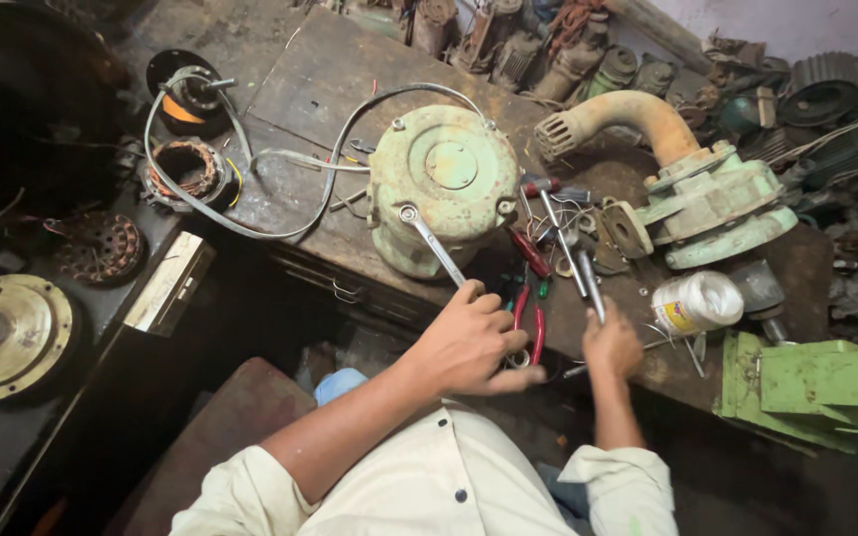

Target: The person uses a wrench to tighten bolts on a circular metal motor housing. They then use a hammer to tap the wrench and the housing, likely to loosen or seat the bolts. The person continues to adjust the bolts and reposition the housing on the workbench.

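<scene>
Left hand [469, 342], at lower centre, grips the shaft of a ring spanner [433, 243] whose head sits on a bolt of the green motor housing [441, 189], placed end-up for access. Right hand [611, 347] closes around a metal rod [588, 283] just beside it. Red-handled pliers [528, 323] lie between the hands. A white jar [695, 302] with a yellow-and-blue label rests at right on the workbench [320, 74].

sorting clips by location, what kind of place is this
Most likely a motor or pump repair workshop. A green motor housing sits on a grimy workbench, the left hand holds a spanner on it, and a wound stator and a pump body lie nearby.
</scene>
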